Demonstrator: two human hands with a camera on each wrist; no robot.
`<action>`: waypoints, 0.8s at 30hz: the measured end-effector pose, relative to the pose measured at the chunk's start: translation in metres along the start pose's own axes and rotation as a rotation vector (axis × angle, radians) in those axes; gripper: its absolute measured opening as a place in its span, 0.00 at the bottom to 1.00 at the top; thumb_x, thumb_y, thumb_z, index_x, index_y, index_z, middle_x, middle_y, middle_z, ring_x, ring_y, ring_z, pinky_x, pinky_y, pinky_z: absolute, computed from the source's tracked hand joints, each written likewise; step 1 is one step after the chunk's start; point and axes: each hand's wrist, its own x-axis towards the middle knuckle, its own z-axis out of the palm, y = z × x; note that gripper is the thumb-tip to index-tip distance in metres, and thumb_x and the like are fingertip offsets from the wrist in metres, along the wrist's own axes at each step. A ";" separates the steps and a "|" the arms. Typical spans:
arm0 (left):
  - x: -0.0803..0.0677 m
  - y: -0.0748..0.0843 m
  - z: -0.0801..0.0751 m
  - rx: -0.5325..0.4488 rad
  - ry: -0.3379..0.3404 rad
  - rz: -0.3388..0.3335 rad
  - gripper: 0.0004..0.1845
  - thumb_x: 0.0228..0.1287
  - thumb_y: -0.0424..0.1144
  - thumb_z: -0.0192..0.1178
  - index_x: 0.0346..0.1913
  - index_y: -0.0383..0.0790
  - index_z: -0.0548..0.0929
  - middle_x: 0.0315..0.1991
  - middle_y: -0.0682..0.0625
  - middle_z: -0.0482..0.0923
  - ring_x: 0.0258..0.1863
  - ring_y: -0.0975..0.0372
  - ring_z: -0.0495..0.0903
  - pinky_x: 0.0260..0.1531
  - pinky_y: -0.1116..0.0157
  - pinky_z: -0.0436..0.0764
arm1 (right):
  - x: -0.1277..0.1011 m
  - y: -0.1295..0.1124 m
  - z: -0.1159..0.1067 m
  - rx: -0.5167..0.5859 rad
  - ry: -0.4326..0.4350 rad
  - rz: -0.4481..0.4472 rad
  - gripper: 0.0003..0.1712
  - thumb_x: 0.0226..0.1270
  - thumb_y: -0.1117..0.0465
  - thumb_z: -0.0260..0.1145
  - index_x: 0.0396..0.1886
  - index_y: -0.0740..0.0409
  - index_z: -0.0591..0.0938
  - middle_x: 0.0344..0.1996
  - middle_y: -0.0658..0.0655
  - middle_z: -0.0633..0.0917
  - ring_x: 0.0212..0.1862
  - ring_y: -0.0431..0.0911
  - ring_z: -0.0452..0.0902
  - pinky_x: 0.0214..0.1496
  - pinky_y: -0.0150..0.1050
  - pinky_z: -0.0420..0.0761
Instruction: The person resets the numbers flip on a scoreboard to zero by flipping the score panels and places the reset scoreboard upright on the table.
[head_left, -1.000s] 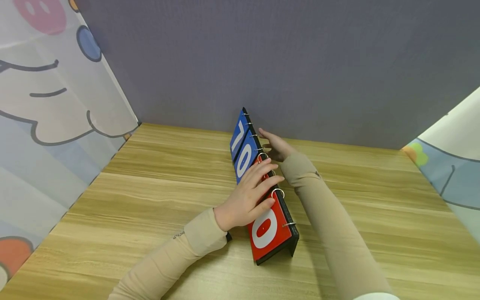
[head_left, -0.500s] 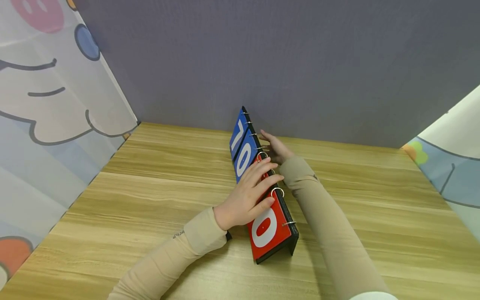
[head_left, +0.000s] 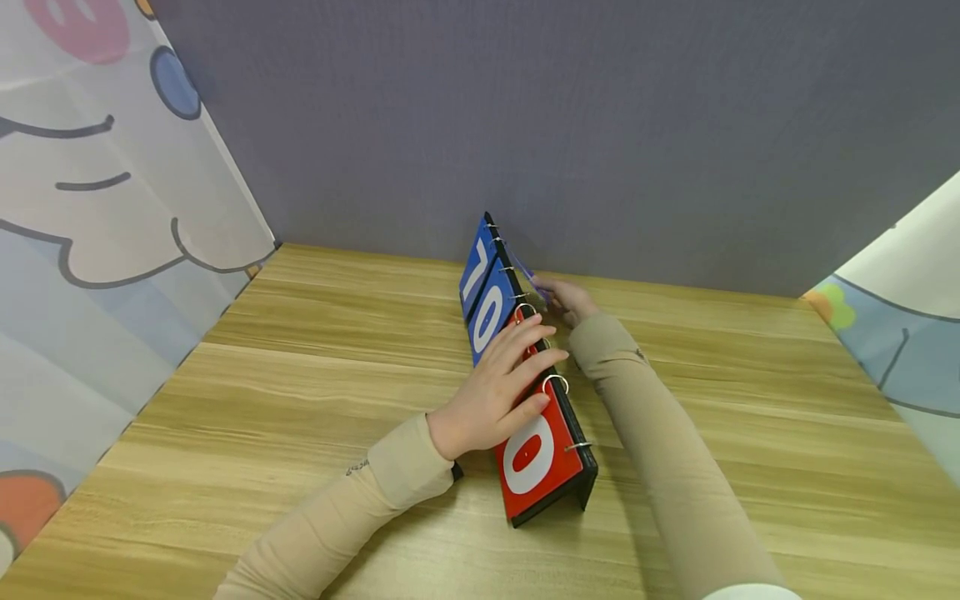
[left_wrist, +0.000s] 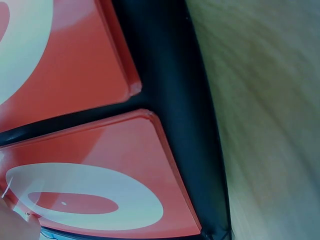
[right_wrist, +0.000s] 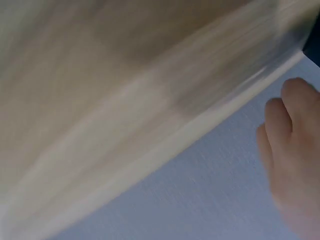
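Note:
A tabletop flip scoreboard (head_left: pixel 525 508) stands like a tent on the table, with ring-bound number cards. Its blue cards (head_left: pixel 489 317) show a 7-like digit and a 0 at the far end. A red card (head_left: pixel 528 458) with a white 0 is at the near end; the left wrist view shows two red cards (left_wrist: pixel 95 135). My left hand (head_left: pixel 498 387) rests over the red half, fingers spread across the top edge. Behind the board, my right hand (head_left: pixel 566 298) pinches a thin purple-blue flip card (head_left: pixel 525 268), seen nearly edge-on. In the right wrist view the right hand's fingers (right_wrist: pixel 295 107) are curled.
The wooden table (head_left: pixel 315 333) extends on both sides of the board. A grey partition (head_left: pixel 525 125) rises behind its far edge. Printed curtains (head_left: pixel 135 217) hang at the left and right. A small black object (head_left: pixel 457 472) shows beside the left cuff.
My right hand has gone from loosely spread fingers behind the board to pinching a purple-blue card, which now stands out from the back. The left hand and board have stayed put.

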 end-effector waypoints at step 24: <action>0.000 0.001 0.000 -0.003 -0.021 -0.014 0.32 0.74 0.58 0.25 0.61 0.40 0.69 0.66 0.39 0.61 0.73 0.49 0.51 0.71 0.49 0.50 | -0.033 -0.013 0.011 0.063 0.389 -0.127 0.24 0.65 0.57 0.64 0.59 0.62 0.76 0.32 0.49 0.76 0.25 0.34 0.72 0.29 0.25 0.73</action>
